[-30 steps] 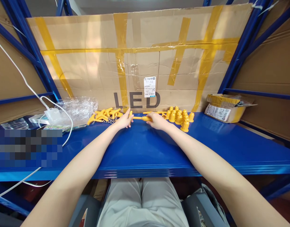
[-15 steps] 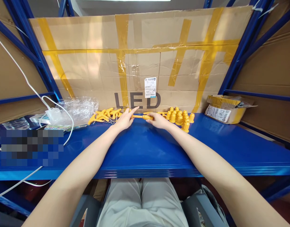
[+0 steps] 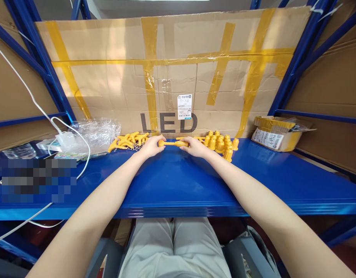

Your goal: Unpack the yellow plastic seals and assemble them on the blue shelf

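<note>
A slim yellow plastic piece (image 3: pixel 169 143) lies level between my two hands, with a ridged, screw-like middle. My left hand (image 3: pixel 151 147) pinches its rounded left end between thumb and fingers. Closed on the thicker right end is my right hand (image 3: pixel 195 147). Left of my left hand is a pile of yellow branched plastic parts (image 3: pixel 126 140), with small shiny metal bits beside them. Yellow cup-shaped parts (image 3: pixel 220 144) stand in a group to the right of my right hand. Behind that hand, another thin yellow part (image 3: pixel 181 138) shows in part.
A tall cardboard sheet (image 3: pixel 114 88) backs the blue shelf (image 3: pixel 178 185). Clear plastic wrap (image 3: pixel 96 129) and a white plug with cable (image 3: pixel 66 141) lie at left. At right stands an open small carton (image 3: pixel 272 135). Blue uprights flank both sides.
My left hand's raised index finger has come down, and its fingers now close around the rounded end of the yellow piece. My right hand stays almost where it was.
</note>
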Demonstrator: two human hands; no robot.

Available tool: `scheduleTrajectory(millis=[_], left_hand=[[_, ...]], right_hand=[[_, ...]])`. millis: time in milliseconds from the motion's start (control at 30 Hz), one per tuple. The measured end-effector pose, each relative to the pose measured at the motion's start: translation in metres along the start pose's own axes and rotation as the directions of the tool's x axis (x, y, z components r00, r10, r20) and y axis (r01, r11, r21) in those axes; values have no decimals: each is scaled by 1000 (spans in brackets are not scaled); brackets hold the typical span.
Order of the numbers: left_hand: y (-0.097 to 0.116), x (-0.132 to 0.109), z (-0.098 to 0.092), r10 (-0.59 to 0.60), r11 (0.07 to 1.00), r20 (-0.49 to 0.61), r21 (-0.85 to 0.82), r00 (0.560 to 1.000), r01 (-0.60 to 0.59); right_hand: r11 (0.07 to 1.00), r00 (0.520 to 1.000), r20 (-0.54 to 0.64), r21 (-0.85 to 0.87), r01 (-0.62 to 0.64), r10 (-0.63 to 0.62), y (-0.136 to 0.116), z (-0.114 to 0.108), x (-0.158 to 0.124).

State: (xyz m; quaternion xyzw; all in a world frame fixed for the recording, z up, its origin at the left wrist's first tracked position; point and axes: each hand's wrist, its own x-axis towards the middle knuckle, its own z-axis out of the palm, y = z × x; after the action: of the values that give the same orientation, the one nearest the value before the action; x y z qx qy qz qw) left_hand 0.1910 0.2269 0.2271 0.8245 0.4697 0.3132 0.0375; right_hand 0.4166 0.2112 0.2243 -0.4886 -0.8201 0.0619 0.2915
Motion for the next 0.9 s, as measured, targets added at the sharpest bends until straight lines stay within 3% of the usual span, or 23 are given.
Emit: scheduleTrajectory(millis=[167, 300, 500, 733, 900], left_hand=[[2, -1, 0, -22, 1000, -10, 10, 1000, 22], [-1, -2, -1, -56, 998, 11, -29, 998, 56], [-3, -2, -1, -56, 995, 39, -82, 998, 59], [2, -3, 2, -80, 985, 54, -151, 995, 87], [6, -4, 0, -124, 982, 61, -138, 990, 132]], right_hand=[[995, 999, -8, 92, -49, 49, 4, -1, 0], [956, 993, 54, 269, -117, 107, 8, -6, -1], [828, 969, 209, 514, -222, 130, 5, -17, -6], [665, 898, 301, 604, -440, 320, -5, -17, -7], [610, 897, 376, 663, -435, 232, -2, -22, -10]])
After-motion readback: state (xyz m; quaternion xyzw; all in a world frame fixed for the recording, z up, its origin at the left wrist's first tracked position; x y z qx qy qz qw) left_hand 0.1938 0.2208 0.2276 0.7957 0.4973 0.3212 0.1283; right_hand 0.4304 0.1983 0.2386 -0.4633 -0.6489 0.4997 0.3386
